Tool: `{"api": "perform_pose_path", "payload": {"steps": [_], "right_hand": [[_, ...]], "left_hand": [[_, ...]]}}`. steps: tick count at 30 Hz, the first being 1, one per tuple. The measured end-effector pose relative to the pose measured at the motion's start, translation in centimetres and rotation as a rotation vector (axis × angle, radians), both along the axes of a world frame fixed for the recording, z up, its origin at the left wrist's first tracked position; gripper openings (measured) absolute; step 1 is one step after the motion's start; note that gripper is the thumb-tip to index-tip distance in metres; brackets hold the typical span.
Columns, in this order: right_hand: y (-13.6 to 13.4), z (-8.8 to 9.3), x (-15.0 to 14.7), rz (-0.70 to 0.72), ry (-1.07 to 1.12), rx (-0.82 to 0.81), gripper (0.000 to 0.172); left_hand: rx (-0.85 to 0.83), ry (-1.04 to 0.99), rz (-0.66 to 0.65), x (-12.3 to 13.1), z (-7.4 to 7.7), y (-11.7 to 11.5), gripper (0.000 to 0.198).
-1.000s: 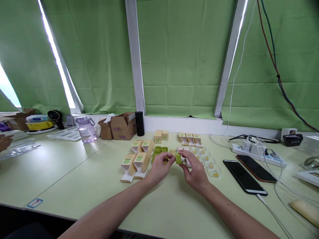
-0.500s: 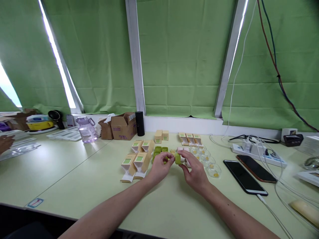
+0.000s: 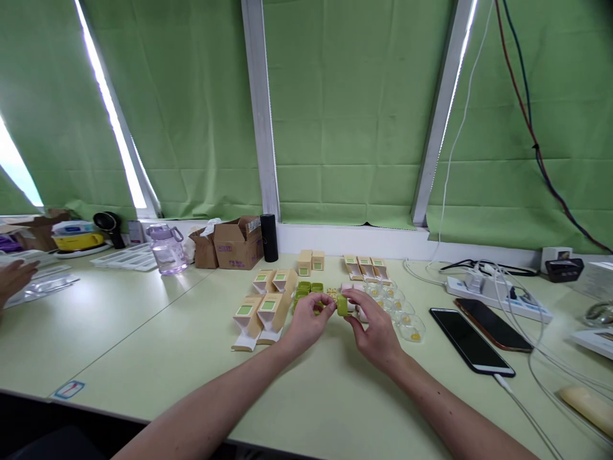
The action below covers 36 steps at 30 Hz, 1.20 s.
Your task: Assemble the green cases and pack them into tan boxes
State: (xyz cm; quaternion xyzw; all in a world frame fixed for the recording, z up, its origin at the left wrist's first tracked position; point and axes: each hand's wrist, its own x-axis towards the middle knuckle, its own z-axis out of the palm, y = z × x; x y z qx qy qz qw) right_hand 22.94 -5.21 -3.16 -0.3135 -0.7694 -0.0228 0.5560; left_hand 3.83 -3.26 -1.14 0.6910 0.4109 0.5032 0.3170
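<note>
My right hand (image 3: 376,329) grips a small green square piece (image 3: 341,305) between thumb and fingers. It looks like a cap with something whitish behind it, partly hidden by the fingers. Close on its left, my left hand (image 3: 309,322) is closed in a pinch; whatever sits between its fingertips is too small to make out. Behind the left hand stand several green square caps (image 3: 303,287). Small yellowish pieces (image 3: 332,292) lie just beyond my fingertips. To the right of my right hand are several clear plastic cups (image 3: 410,329) with something yellow in them.
Several open beige cartons (image 3: 274,305) stand left of my hands, others (image 3: 366,268) farther back. Phones (image 3: 472,342), a power strip (image 3: 498,297) and loose cables occupy the right. A water bottle (image 3: 167,250), cardboard box (image 3: 237,244) and black cylinder (image 3: 269,237) line the back; another person's hand (image 3: 16,278) is far left.
My hands and the green piece keep almost the same place and grip. At the far left, the other person's hand has come slightly further into view.
</note>
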Motion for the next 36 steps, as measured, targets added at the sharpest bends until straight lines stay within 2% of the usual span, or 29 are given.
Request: {"api": "perform_pose_path", "payload": {"steps": [17,36], "right_hand": [[0.28,-0.15,0.16,0.024,0.025,-0.044,0.05],[0.22,-0.11,0.24,0.008,0.033,-0.06,0.047]], "left_hand": [[-0.021,-0.011,0.005,-0.03,0.04,-0.03,0.028],[-0.036,-0.075,0.005,0.06,0.09,0.09,0.039]]}}
